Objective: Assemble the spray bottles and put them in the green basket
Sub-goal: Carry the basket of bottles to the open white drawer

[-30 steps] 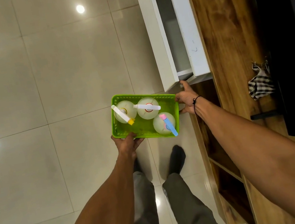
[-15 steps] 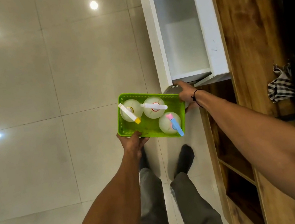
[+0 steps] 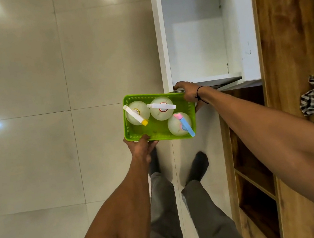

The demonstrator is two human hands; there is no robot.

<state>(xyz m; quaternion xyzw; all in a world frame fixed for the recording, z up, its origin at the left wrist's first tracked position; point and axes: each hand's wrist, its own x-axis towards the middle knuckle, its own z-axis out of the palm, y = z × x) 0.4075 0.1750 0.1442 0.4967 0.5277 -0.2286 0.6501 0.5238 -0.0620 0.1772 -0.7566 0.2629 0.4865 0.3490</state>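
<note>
The green basket [image 3: 131,132] is held up in front of me above the floor. Three assembled spray bottles stand in it: one with a white-and-yellow sprayer [image 3: 136,115], one with a white sprayer [image 3: 161,107], one with a pink-and-blue sprayer [image 3: 184,124]. My left hand [image 3: 141,145] grips the basket's near rim. My right hand [image 3: 188,91] rests at the basket's far right corner, fingers over the near end of the white drawer [image 3: 206,79]; whether it grips the drawer or the basket I cannot tell.
The white drawer stands pulled out and empty [image 3: 198,48] from a wooden cabinet [image 3: 283,33]. A striped cloth [image 3: 313,96] lies on the cabinet top. Open wooden shelves [image 3: 252,175] lie below right. Glossy tiled floor [image 3: 36,119] spreads left; my feet [image 3: 197,166] stand beneath the basket.
The drawer has slid further out, showing its whole empty inside. My right hand stayed at its near end and the basket stayed in my left hand.
</note>
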